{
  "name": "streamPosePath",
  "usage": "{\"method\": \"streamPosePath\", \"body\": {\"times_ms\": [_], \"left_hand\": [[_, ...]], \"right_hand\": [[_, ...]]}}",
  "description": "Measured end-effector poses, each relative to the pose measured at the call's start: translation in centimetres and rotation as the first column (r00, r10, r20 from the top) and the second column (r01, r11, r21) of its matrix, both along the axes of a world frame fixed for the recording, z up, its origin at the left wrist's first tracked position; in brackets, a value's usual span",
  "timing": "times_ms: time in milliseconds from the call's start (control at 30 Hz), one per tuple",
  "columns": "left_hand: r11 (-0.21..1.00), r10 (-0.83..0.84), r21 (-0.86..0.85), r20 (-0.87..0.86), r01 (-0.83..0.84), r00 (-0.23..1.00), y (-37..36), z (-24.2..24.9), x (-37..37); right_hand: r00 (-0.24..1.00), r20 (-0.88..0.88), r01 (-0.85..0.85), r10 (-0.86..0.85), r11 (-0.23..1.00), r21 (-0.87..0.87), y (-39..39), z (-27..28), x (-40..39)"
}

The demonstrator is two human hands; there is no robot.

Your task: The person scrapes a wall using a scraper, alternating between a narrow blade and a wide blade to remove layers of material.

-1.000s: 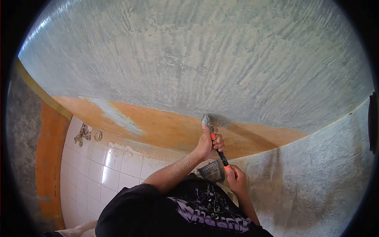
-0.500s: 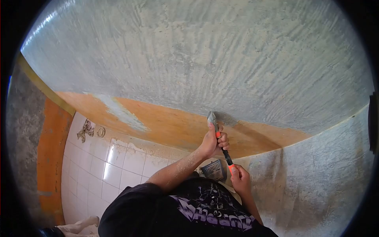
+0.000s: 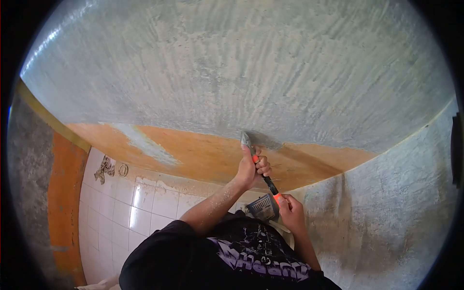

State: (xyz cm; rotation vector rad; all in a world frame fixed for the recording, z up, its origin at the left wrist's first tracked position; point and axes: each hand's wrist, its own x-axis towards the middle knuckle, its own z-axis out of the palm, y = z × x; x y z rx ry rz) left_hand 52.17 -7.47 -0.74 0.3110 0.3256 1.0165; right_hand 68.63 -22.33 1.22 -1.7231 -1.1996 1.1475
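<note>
Black shirt (image 3: 164, 256): large purple lettering (image 3: 261, 263), smaller line beneath; wording not readable.

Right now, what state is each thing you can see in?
Scraper: held at a slant, blade end at the wall
Left hand: closed around it, nearer the blade
Right hand: closed on the handle's far end
Wall: streaky grey above, orange band below
Cloth: crumpled, on the floor
Floor: tiled, dusty along the wall
Blue-grey slotted item: partly hidden
</note>
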Motion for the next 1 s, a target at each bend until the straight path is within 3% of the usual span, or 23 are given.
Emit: {"method": "streamPosePath", "body": {"times_ms": [100, 200, 300, 400, 500, 600, 700, 900, 1000], "left_hand": [[0.998, -0.057, -0.009, -0.018, 0.057, 0.998, -0.3, 0.0, 1.0], [0.993, -0.114, -0.019, -0.011, 0.114, 0.993, -0.5, -0.6, 1.6], [0.995, -0.097, -0.011, 0.025, 0.098, 0.995, -0.4, -0.8, 0.3], [0.996, -0.080, 0.043, -0.042, 0.082, 0.996, -0.2, -1.4, 0.5], [0.992, -0.113, -0.056, -0.050, 0.110, 0.992, -0.7, -0.1, 2.1], [0.999, -0.031, 0.025, -0.107, 0.034, 0.994, -0.3, -1.0, 1.2], [0.996, -0.076, 0.047, 0.002, 0.075, 0.997, -0.2, -1.2, 0.3], [0.994, -0.102, -0.051, -0.034, 0.101, 0.994, -0.3, -0.6, 1.2], [0.998, -0.067, -0.015, -0.050, 0.066, 0.997, -0.4, -0.4, -0.2]], "right_hand": [[0.998, -0.046, 0.055, -0.053, 0.997, 0.054, -1.3, -1.6, 0.2], [0.986, -0.135, 0.093, -0.094, 0.996, -0.010, -1.8, -1.0, 0.5], [0.999, 0.052, -0.002, 0.001, 1.000, 0.015, -0.9, -0.7, 0.1], [0.996, -0.071, 0.053, -0.049, 0.998, 0.044, -1.5, -2.1, -0.7], [0.980, -0.160, 0.117, -0.119, 0.993, -0.024, -2.0, -1.4, 0.4], [0.999, -0.020, 0.048, -0.047, 0.998, 0.034, -1.1, -1.1, 0.0], [0.998, -0.042, 0.053, -0.051, 0.998, 0.033, -1.3, -1.8, -0.4], [0.992, -0.119, 0.052, -0.044, 0.997, 0.060, -1.4, -2.7, 0.2], [1.000, -0.019, 0.023, -0.022, 0.998, 0.060, -1.0, -3.2, -0.5]]}}
